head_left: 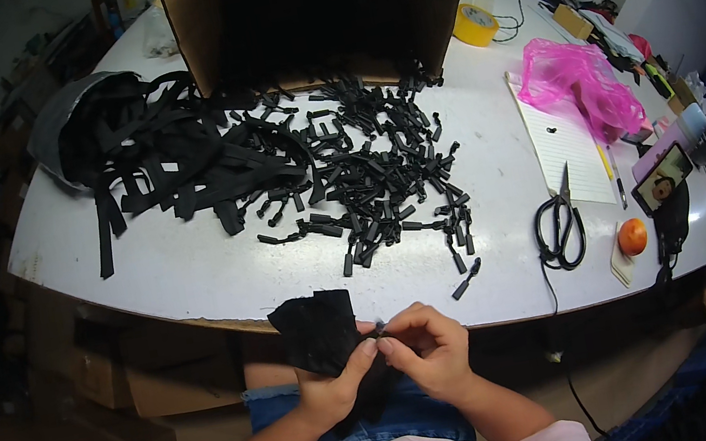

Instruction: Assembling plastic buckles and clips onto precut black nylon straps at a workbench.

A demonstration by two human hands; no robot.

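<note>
Just off the table's front edge, my left hand grips a piece of black cloth that stands up above its fingers and hangs down over my lap. My right hand meets it, thumb and finger pinched together. Between both sets of fingertips is a tiny dark part, too small to name. On the table ahead lies a heap of small black zipper-pull-like pieces, each a flat tab with a short loop. One stray black piece rests near the front edge, beyond my right hand.
An open cardboard box lies behind the heap. Black straps spill from a grey bag at left. To the right are scissors, a notepad, a pink plastic bag, yellow tape, an orange fruit and a phone.
</note>
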